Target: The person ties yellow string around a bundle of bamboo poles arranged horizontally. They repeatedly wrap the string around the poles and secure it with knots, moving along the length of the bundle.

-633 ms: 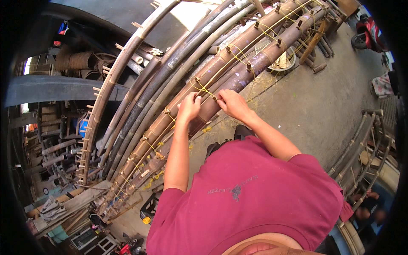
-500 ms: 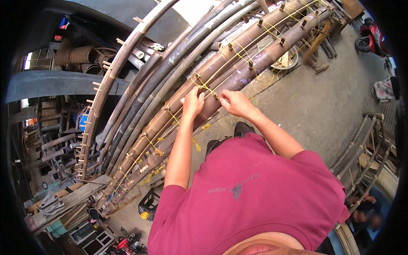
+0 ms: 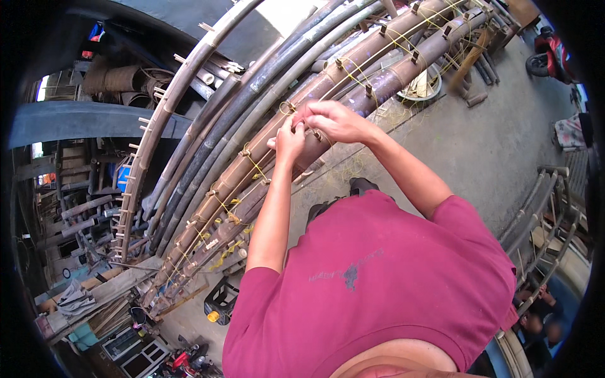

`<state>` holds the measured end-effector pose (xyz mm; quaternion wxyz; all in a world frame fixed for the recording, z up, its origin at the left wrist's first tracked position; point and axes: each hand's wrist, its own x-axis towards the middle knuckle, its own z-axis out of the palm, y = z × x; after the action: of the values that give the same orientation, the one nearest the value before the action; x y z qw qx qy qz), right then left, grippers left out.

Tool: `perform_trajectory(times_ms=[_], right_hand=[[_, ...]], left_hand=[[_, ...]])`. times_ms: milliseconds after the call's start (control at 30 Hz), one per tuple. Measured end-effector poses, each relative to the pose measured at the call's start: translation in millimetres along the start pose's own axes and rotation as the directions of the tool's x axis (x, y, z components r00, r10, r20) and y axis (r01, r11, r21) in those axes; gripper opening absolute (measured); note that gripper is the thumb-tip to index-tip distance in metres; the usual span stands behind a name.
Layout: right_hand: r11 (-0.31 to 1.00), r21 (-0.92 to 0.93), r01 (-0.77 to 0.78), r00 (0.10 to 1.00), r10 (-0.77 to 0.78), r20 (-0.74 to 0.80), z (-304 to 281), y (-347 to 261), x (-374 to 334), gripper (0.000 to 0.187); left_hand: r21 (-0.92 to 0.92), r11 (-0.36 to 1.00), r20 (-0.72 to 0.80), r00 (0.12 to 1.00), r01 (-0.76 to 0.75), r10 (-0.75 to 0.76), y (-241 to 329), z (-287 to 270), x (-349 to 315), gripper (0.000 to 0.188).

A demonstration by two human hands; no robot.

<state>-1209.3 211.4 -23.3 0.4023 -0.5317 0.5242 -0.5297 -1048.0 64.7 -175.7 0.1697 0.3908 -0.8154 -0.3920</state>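
Two thick brown bamboo poles (image 3: 261, 148) run side by side, with short wooden pegs (image 3: 369, 91) standing out of them. Thin yellow string (image 3: 257, 165) crosses between the pegs and loops round them. My left hand (image 3: 288, 142) is over the poles, its fingers pinched together at the string. Close against its fingertips, my right hand (image 3: 335, 122) is closed too, palm down and slightly blurred. The bit of string between my fingers is mostly hidden.
Several long dark poles (image 3: 246, 104) lie beyond, next to a curved pegged pole (image 3: 165, 104). A round basin (image 3: 421, 85) stands on the concrete floor at the right. A black crate (image 3: 222, 301) is at lower left, a red motorbike (image 3: 557, 58) at far right.
My right hand has moved left and up, from apart on the near pole to my left hand's fingertips. My left hand has hardly moved.
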Motion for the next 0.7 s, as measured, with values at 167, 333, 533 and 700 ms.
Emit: perform_trajectory(times_ms=[167,333,533,700], right_hand=[[0.989,-0.088,-0.121,0.980,0.133,0.146,28,42,-57,0.020],[0.978,-0.208,-0.027,0.995,0.007,-0.098,61,104,-72,0.020],[0.848,-0.529,0.020,0.974,-0.136,-0.180,38,66,-54,0.024],[0.949,-0.267,0.167,0.905,-0.255,-0.339,47,3,-59,0.028]], left_hand=[[-0.125,0.963,-0.057,0.967,0.239,-0.248,65,-16,-7,0.033],[-0.108,0.964,-0.117,0.959,0.245,-0.257,78,-11,-6,0.033],[-0.865,0.486,0.021,0.976,0.128,-0.219,85,-39,-25,0.020],[-0.936,0.208,0.291,0.957,0.285,-0.004,172,-67,-85,0.039]])
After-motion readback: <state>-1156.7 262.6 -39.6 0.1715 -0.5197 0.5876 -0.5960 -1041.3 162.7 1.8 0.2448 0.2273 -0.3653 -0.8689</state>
